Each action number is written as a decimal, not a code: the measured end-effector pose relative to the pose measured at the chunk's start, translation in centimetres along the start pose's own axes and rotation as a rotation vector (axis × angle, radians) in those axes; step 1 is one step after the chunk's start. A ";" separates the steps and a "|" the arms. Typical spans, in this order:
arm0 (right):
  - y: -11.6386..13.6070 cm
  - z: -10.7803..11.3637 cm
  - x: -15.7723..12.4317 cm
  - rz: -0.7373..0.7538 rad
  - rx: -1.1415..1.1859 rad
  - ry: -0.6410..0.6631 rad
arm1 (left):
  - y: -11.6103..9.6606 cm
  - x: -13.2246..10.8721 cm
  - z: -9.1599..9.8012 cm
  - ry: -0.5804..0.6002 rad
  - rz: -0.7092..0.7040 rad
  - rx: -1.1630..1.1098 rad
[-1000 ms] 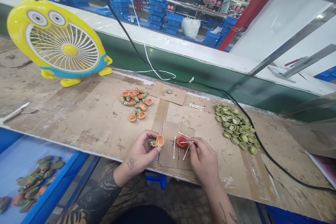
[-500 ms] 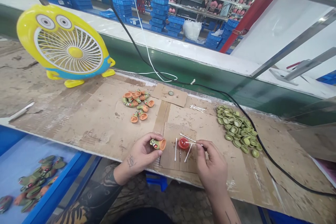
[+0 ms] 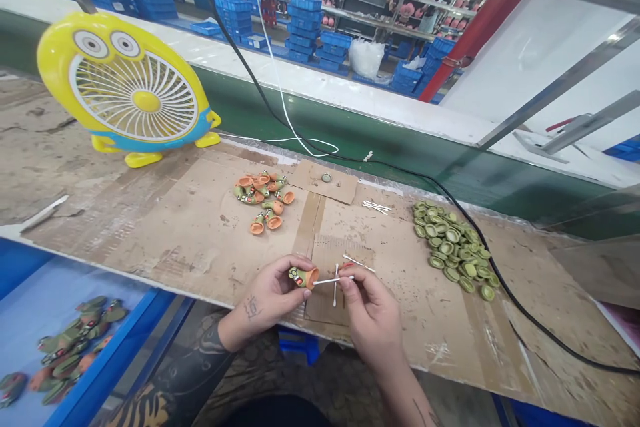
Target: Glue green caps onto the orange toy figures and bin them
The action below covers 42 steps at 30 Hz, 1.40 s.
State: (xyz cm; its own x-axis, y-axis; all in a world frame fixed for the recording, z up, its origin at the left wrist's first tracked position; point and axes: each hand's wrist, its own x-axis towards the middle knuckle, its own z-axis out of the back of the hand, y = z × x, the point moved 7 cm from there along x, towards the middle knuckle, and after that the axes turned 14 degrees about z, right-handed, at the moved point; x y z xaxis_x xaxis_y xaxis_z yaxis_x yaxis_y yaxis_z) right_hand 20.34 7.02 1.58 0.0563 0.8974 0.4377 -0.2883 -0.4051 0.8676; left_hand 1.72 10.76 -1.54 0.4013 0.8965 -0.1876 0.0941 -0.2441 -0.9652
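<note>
Between its thumb and fingers, my left hand grips a small green and orange figurine piece, its hollow orange end facing right. My right hand pinches a cotton swab, whose tip reaches the rim of that hollow end. Most of the red pot is hidden behind my right hand. One loose swab lies just left of it and another swab behind it. A group of similar figurine pieces rests on the cardboard further back.
Green oval caps are heaped at the right, beside a black cable. Several spare swabs lie near the back edge. A yellow fan stands at the left. More pieces lie in a blue bin at lower left.
My right hand has moved left with the cotton swab, from the red pot to the figurine piece's hollow end. My left hand stays nearly in place, still holding the piece.
</note>
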 end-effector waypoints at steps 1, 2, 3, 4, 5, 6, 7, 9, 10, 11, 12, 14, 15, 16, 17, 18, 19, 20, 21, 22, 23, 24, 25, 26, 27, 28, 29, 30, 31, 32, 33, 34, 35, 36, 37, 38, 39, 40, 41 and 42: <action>0.0 0.0 0.0 0.003 -0.003 0.003 | 0.0 0.0 0.0 0.002 -0.002 -0.001; 0.0 0.0 0.1 0.005 -0.006 0.004 | 0.0 0.0 0.0 0.004 -0.004 -0.001; 0.1 0.0 0.1 0.006 -0.007 0.005 | 0.0 0.0 0.0 0.005 -0.008 0.000; 0.1 0.0 0.1 0.005 -0.007 0.005 | -0.1 0.0 0.0 0.006 -0.010 0.000; 0.1 0.0 0.1 0.004 -0.008 0.004 | -0.2 0.0 0.0 0.006 -0.012 0.001; 0.1 0.0 0.2 0.004 -0.011 0.001 | -0.2 0.0 0.0 0.007 -0.009 0.003; 0.2 0.0 0.2 0.006 -0.017 -0.006 | -0.3 0.0 -0.1 0.008 -0.003 0.003; 0.3 0.1 0.3 0.017 -0.045 -0.013 | -0.4 0.0 -0.1 0.015 0.013 -0.001; 0.4 0.1 0.3 0.027 -0.063 -0.013 | -0.4 0.0 -0.2 0.018 0.021 -0.005; 0.6 0.2 0.4 0.042 -0.079 -0.013 | -0.4 0.0 -0.2 0.021 0.028 -0.008; 0.7 0.2 0.4 0.058 -0.091 -0.014 | -0.3 -0.1 -0.2 0.021 0.034 -0.009; 0.9 0.7 0.5 0.090 -0.094 -0.033 | -0.2 -0.1 -0.1 0.011 0.049 -0.005; 0.9 1.1 0.6 0.099 -0.094 -0.052 | -0.1 -0.1 0.0 0.001 0.059 -0.003; 0.9 1.5 0.7 0.105 -0.103 -0.071 | 0.0 0.0 0.1 -0.012 0.069 -0.002; 0.9 2.1 0.8 0.112 -0.129 -0.085 | 0.1 0.0 0.2 -0.027 0.080 0.000; 0.8 2.6 1.0 0.123 -0.171 -0.090 | 0.1 0.0 0.3 -0.042 0.089 0.001; 0.7 3.0 1.2 0.138 -0.225 -0.084 | 0.2 0.0 0.4 -0.056 0.098 0.003; 0.6 3.4 1.3 0.159 -0.284 -0.068 | 0.2 0.0 0.4 -0.066 0.104 0.003; 0.5 3.6 1.5 0.180 -0.339 -0.046 | 0.2 0.0 0.5 -0.075 0.108 0.003; 0.4 3.8 1.6 0.198 -0.383 -0.023 | 0.2 0.0 0.5 -0.082 0.111 0.001; 0.1 3.8 1.6 0.208 -0.415 -0.003 | 0.2 0.0 0.5 -0.087 0.115 0.000; -0.1 3.8 1.5 0.214 -0.439 0.016 | 0.3 0.0 0.6 -0.092 0.120 -0.003; -0.4 3.7 1.4 0.215 -0.457 0.032 | 0.3 0.0 0.6 -0.097 0.125 -0.005; -0.7 3.6 1.2 0.211 -0.471 0.047 | 0.3 0.1 0.6 -0.102 0.126 -0.009; -1.0 3.4 1.1 0.203 -0.480 0.059 | 0.3 0.1 0.7 -0.104 0.123 -0.018; -1.2 3.2 1.0 0.195 -0.487 0.071 | 0.2 0.1 0.7 -0.106 0.116 -0.029; -1.4 3.1 0.9 0.186 -0.491 0.081 | 0.1 0.1 0.7 -0.106 0.106 -0.042; -1.5 3.0 0.9 0.179 -0.492 0.089 | 0.0 0.1 0.7 -0.104 0.097 -0.055; -1.6 3.0 0.9 0.177 -0.490 0.092 | 0.0 0.2 0.7 -0.101 0.092 -0.064; -1.5 3.0 0.9 0.180 -0.484 0.090 | -0.1 0.2 0.7 -0.098 0.091 -0.068; -1.3 3.2 1.0 0.185 -0.476 0.079 | 0.0 0.2 0.7 -0.097 0.094 -0.070; -1.0 3.4 1.0 0.190 -0.464 0.062 | 0.0 0.2 0.8 -0.098 0.097 -0.071; -0.6 3.6 1.0 0.191 -0.446 0.036 | 0.0 0.2 0.8 -0.100 0.100 -0.072; -0.3 3.9 1.0 0.181 -0.421 0.000 | 0.1 0.2 0.8 -0.100 0.103 -0.075; 0.0 4.2 1.0 0.159 -0.384 -0.043 | 0.2 0.2 0.9 -0.099 0.107 -0.078; 0.2 4.3 0.9 0.124 -0.333 -0.087 | 0.2 0.2 0.9 -0.095 0.111 -0.082; 0.2 4.3 0.8 0.082 -0.265 -0.120 | 0.3 0.2 0.8 -0.088 0.117 -0.086; 0.2 4.1 0.7 0.036 -0.189 -0.136 | 0.4 0.2 0.8 -0.080 0.125 -0.089; 0.1 3.6 0.6 -0.005 -0.117 -0.136 | 0.5 0.2 0.8 -0.074 0.132 -0.094; 0.1 2.9 0.6 -0.036 -0.055 -0.118 | 0.5 0.2 0.8 -0.068 0.140 -0.100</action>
State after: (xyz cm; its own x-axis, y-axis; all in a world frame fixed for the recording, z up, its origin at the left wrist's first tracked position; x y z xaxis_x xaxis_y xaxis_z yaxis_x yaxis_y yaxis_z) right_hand 23.15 7.00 2.57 0.1786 0.8829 0.4342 -0.3362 -0.3600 0.8703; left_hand 1.15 11.14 -2.23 0.3544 0.8734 -0.3340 0.1330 -0.4007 -0.9065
